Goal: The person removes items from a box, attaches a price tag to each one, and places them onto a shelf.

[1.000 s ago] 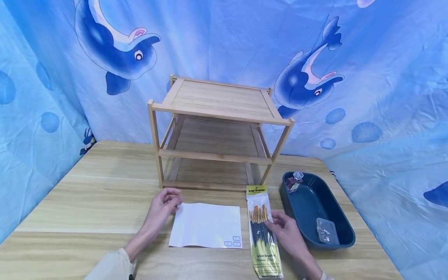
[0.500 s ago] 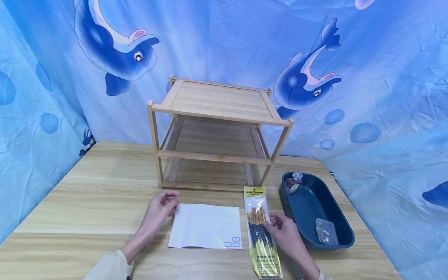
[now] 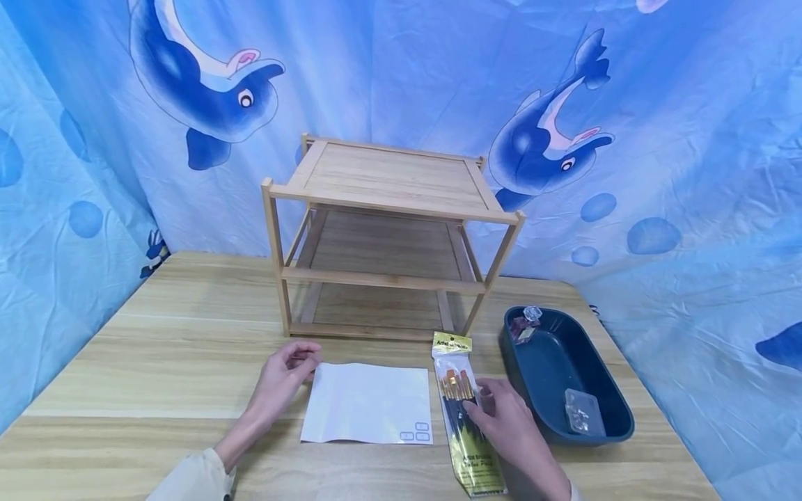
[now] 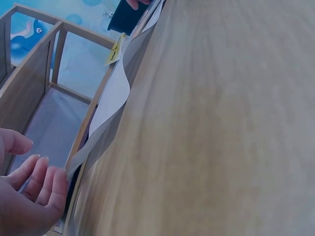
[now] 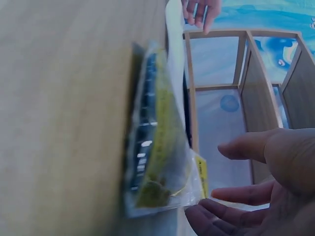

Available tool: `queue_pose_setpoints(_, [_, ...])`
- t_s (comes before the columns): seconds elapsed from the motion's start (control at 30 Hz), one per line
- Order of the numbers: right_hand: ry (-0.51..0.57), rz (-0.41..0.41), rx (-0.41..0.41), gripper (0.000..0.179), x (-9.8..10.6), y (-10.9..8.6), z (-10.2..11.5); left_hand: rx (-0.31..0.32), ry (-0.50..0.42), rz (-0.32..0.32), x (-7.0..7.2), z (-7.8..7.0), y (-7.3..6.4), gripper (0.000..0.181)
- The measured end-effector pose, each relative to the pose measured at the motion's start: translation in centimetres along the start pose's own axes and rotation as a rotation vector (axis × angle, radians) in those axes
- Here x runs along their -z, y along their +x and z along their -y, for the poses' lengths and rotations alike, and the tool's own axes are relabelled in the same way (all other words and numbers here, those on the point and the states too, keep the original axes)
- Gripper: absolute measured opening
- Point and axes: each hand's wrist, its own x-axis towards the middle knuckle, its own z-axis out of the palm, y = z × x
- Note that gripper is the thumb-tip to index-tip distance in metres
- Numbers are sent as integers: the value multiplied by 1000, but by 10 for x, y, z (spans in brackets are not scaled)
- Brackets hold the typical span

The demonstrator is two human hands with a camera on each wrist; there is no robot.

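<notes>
A white sheet of paper (image 3: 370,403) with small blue boxes in one corner lies on the table. My left hand (image 3: 285,376) is at its far left corner; in the left wrist view its thumb stands apart from the loosely bent fingers, and the paper (image 4: 110,93) looks wavy. To the right of the sheet lies a clear packet of artist brushes (image 3: 457,428) with yellow labels. My right hand (image 3: 510,424) is at the packet's right edge, thumb over it. In the right wrist view, thumb and fingers are spread apart, fingertips right at the packet's (image 5: 160,137) end.
A three-tier wooden shelf (image 3: 401,177) stands behind the paper. At the right is a dark teal basin (image 3: 551,383) holding a clear plastic box (image 3: 585,412) and a small purplish packet (image 3: 524,330). A blue dolphin-print curtain (image 3: 401,62) hangs around the table.
The brush packet has shifted slightly left and tilted a bit more at its top. My right hand has moved a little left over it; the left hand has stayed nearly still.
</notes>
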Motion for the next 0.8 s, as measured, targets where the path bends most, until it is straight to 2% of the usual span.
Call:
queue_pose_setpoints(0.1, [25,4,38,39,2,2,3,-18,9,-1,1,0,1,29])
queue_pose_setpoints(0.23, [116,14,119,31,3,8,6,-40,24,0,2,2,2,28])
queue_pose_setpoints(0.33, [185,29,186,27,3,16,7,-71,72,4,4,4,4,28])
queue_pose_setpoints(0.43, [230,68,239,26,1,24,8,-119,163,5,6,7,5,28])
queue_pose_setpoints(0.57, [231,116,294,29,-4,33,9,-186,272,3,7,10,9,29])
queue_pose_setpoints(0.63, [213,120,323,28,-7,37,10,-209,296,5,6,11,10,29])
queue_pose_setpoints(0.8, [166,130,384,29,-13,47,15,-197,329,24,6,12,12,27])
